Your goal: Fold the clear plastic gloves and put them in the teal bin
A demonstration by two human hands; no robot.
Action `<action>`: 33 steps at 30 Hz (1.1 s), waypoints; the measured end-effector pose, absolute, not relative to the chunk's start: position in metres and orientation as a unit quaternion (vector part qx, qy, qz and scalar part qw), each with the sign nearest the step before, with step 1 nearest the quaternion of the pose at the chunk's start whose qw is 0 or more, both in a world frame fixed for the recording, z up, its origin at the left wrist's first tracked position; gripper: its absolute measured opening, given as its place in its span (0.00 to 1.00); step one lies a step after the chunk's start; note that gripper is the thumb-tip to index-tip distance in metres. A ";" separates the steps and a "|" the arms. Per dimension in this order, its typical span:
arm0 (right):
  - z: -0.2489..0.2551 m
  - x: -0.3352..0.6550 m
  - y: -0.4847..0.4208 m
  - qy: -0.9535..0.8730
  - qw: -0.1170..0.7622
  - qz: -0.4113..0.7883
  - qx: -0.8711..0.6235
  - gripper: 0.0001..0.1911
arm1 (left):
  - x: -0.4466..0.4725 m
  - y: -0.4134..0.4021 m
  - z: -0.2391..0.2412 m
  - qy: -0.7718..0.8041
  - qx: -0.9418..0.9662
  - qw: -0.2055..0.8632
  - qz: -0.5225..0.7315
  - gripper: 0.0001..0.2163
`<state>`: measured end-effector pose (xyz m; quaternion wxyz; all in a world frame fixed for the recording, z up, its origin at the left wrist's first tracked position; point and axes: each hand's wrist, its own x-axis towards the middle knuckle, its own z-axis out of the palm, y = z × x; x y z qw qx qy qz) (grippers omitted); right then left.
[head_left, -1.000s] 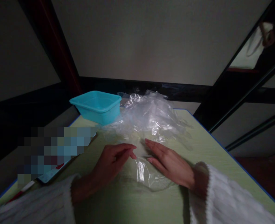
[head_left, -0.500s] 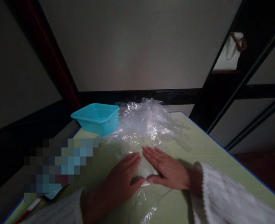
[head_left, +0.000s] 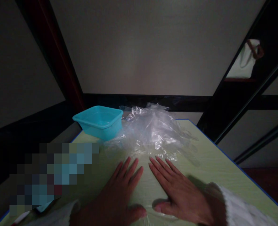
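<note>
- Nearest: white knitted sleeves (head_left: 244, 205), one at either lower corner. Between the thumbs, glints of clear film (head_left: 150, 218), cut off by the lower edge of view. How far it runs under the palms, and whether it joins the heap beyond: cannot tell.
- Left hand (head_left: 120, 194): palm down, fingers spread and pointing away, slightly rightward. Released; nothing gripped.
- Right hand (head_left: 178, 194): palm down likewise, fingers slanting away and leftward. Released, no grasp. The two hands make a wedge, fingertips close but apart, thumb tips near each other across a small gap.
- Key relation: the heap of clear plastic (head_left: 153, 128) lies straight ahead of both hands, its near fringe just beyond the fingertips. Its spread runs broadly left to right, across the line of the fingers; narrow lobes trail off its right side. The bulk sits ahead of the right fingertips, so I judge the right hand marginally nearer; the left faces the heap's left front.
- Under it all, a pale green table (head_left: 226, 185) with blue edging. At left, a blurred-out patch, contents unreadable.
- Farther: turquoise basin (head_left: 112, 128) at the heap's left, film reaching close against its side; contact uncertain.
- Farthest: grey panel (head_left: 150, 47) behind; white bag (head_left: 243, 61) on a shelf, far right.
</note>
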<state>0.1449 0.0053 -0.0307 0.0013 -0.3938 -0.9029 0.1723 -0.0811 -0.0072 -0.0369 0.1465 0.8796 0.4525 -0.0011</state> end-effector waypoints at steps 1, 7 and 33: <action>-0.028 0.145 0.004 -0.901 -0.001 0.177 -0.396 0.50 | -0.081 -0.007 -0.038 0.453 0.880 0.144 0.000 0.40; -0.016 0.141 0.003 -0.907 0.030 0.181 -0.378 0.44 | -0.085 -0.010 -0.043 0.439 0.892 0.108 0.008 0.39; -0.028 0.136 0.007 -0.906 0.042 0.147 -0.395 0.38 | -0.091 0.020 -0.046 0.472 0.857 -0.064 0.197 0.17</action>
